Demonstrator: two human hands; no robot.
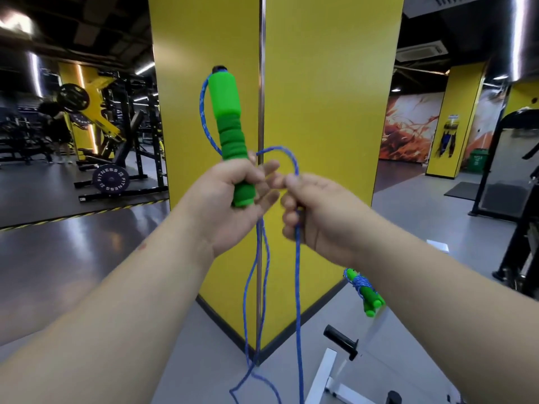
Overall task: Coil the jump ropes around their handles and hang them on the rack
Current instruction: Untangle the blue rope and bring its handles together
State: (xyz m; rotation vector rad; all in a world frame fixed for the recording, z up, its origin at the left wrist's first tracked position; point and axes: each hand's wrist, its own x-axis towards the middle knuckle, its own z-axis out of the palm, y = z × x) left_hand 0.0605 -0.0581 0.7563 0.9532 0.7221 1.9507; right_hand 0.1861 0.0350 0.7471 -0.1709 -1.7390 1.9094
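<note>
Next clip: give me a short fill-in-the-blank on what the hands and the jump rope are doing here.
1. The left hand grips a handle coloured ____.
2. The right hand holds the ____ cord, which loops up between the hands.
3. The held handle points ____.
4. A second, already coiled jump rope shows in front of the ____ pillar.

Missing words: green; blue; upward; yellow

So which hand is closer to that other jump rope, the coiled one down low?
Right. The right hand is above the coiled jump rope, holding the blue rope; the left hand is farther off, gripping the green handle.
</note>
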